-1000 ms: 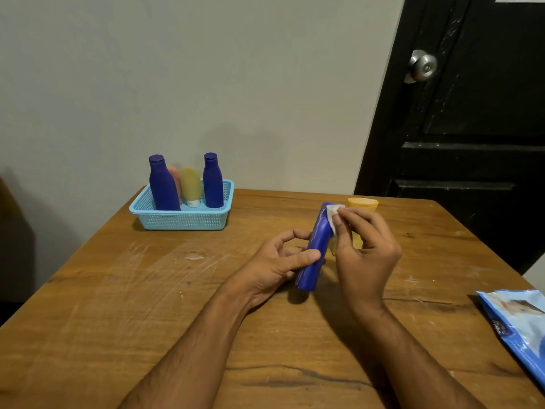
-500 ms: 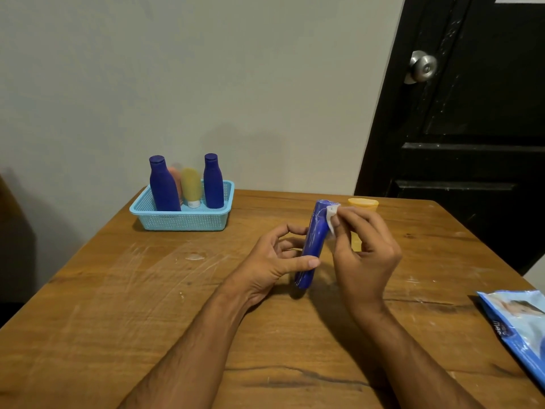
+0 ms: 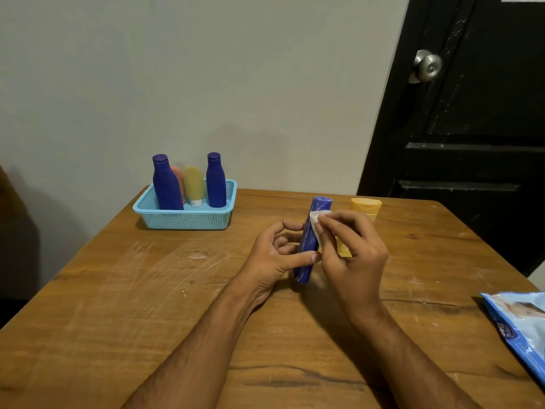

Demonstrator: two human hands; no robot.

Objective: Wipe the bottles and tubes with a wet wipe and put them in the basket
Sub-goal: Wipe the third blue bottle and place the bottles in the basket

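1. Wiping is the step in hand; the left hand (image 3: 272,255) holds the blue tube (image 3: 311,240) tilted above the tabletop (image 3: 118,305), its grip pinching the lower body.
2. The right hand (image 3: 352,250) pinches the wet wipe (image 3: 317,222) against the tube's upper part.
3. Next, probably: finish wiping, then carry it to the basket (image 3: 184,218), among bottles already there; the yellow tube (image 3: 365,208) waits behind.

A dark blue plastic tube (image 3: 309,246) streaked with white is seen beside a white wipe (image 3: 317,221); a light blue perforated basket (image 3: 182,219) is seen on a brown wooden worktop (image 3: 118,305).
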